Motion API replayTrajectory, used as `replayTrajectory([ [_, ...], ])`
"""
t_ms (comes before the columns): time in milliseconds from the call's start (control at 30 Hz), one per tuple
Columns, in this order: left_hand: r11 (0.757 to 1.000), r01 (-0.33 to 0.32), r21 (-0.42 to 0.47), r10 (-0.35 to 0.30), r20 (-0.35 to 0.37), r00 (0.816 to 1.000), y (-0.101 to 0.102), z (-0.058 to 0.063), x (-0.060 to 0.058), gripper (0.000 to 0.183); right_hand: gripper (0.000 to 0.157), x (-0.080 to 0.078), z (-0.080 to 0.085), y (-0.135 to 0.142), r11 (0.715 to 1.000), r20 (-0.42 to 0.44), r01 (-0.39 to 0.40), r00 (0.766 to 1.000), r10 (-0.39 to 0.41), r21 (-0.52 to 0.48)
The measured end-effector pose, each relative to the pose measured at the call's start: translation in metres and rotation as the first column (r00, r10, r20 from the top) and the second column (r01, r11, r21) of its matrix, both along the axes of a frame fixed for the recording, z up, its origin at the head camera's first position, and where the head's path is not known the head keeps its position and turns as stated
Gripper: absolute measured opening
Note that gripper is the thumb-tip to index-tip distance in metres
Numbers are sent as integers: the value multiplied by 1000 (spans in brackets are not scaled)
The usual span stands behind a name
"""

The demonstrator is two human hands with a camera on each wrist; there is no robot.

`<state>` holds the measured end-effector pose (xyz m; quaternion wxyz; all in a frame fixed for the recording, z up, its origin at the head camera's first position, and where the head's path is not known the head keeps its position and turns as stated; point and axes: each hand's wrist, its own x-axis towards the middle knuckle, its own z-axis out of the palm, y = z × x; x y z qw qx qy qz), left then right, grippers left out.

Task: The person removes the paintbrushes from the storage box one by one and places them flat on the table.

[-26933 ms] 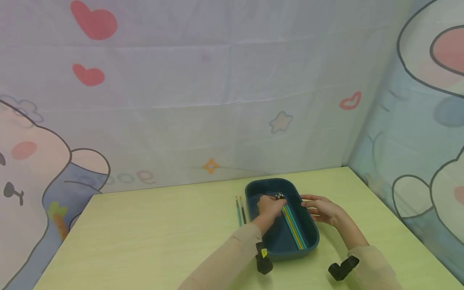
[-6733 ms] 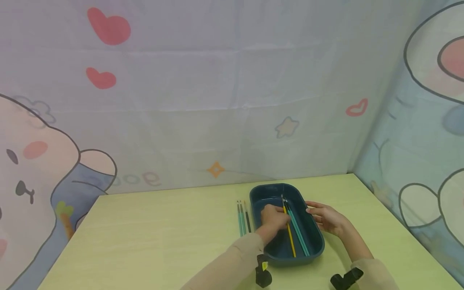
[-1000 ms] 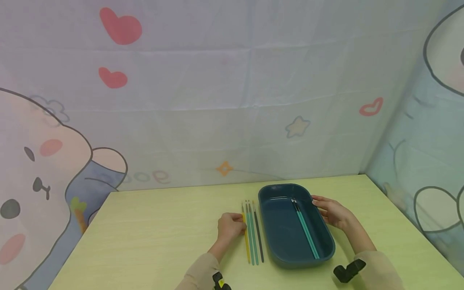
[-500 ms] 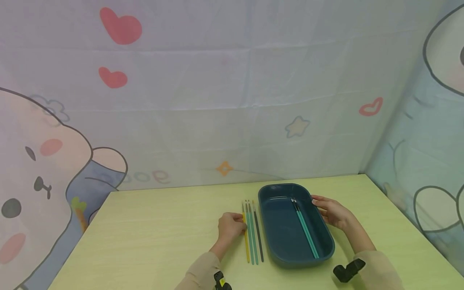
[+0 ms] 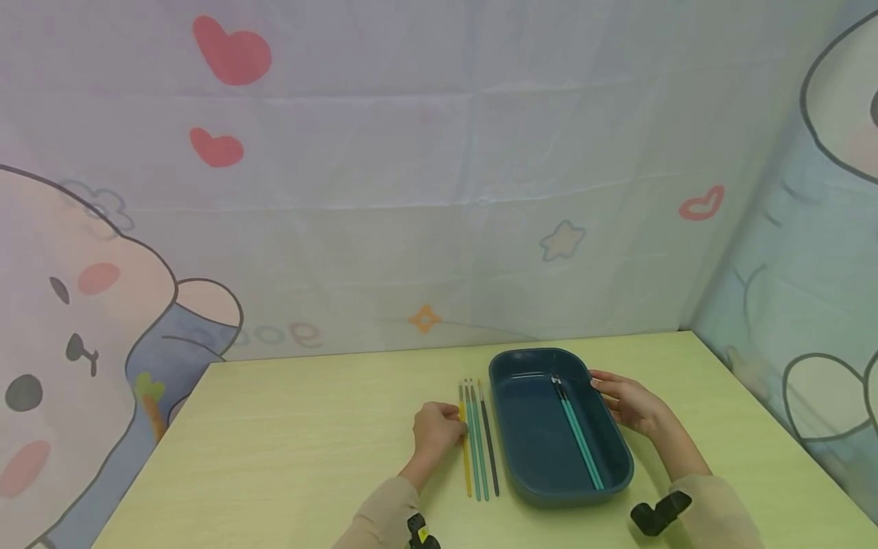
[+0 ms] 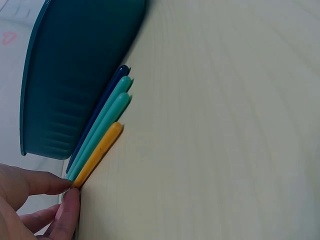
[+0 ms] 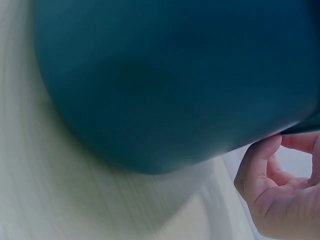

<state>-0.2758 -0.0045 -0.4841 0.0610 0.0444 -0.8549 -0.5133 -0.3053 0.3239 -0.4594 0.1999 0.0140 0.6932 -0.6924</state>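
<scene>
My left hand [image 5: 436,431] pinches a yellow paintbrush [image 6: 102,147] between thumb and fingers, low at the table. That brush lies leftmost in a row, bristles pointing away from me. Beside it are two teal paintbrushes [image 5: 476,454] and one dark paintbrush [image 5: 490,448], all roughly parallel. Just right of the row stands a dark blue tray [image 5: 531,450]. Two more teal paintbrushes [image 5: 581,442] lie inside it, side by side along its right part. At the tray's far right rim, my right hand [image 7: 285,195] holds on with thumb and fingers.
A pale yellow-green table [image 5: 295,435] stretches left of the brushes. Behind it hangs a light cloth backdrop [image 5: 343,168] with cartoon prints, which also covers the right side. Black wrist cameras [image 5: 660,512] sit at both sleeves.
Since the oldest frame, several brushes have gone from the tray to the row on the table, the yellow one last, carried by my left hand. Over the last second both hands stay nearly still.
</scene>
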Motion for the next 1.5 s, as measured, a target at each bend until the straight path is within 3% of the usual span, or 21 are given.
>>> replayTrajectory([
  [400, 1000, 0, -25, -1, -7, 1000, 0, 1, 2, 29, 67, -1, -3, 1, 1000, 6, -10, 1000, 10, -12],
  [800, 995, -32, 90, 35, -30, 999, -1, 8, 11, 28, 66, 1, -3, 1, 1000, 13, 0, 1000, 0, -20],
  [1000, 976, -18, 218, 15, 16, 1000, 2, 15, 10, 31, 64, 0, -2, 1, 1000, 9, 0, 1000, 0, -28],
  [1300, 949, 33, 313, -48, 40, 998, 10, 30, 14, 32, 63, 0, -2, 0, 1000, 7, -5, 1000, 6, -23],
  [1500, 911, 37, 412, -63, 49, 997, 17, 41, 17, 31, 58, -1, -3, 1, 999, 9, -10, 1000, 10, -32],
])
